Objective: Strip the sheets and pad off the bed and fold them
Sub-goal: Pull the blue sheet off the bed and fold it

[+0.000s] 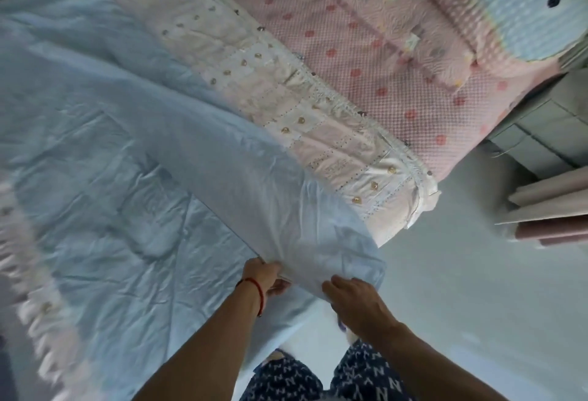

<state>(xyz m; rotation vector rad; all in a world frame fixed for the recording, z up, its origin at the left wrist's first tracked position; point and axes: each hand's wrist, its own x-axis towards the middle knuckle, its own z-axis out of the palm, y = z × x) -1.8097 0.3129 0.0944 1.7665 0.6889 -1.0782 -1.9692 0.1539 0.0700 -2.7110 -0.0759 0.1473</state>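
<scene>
Dark trousers printed all over with white "NY" letters fill the near edge, and just beyond them the left hand pinches the corner edge of the pale blue sheet while the right hand grips its bunched corner from above, fingers curled into the cloth. The sheet lies across the bed's near left side, beside a cream ruffled cover and pink dotted pad farther right. Folding it well likely means matching the corners and pulling the edge taut; no other writing is legible.
</scene>
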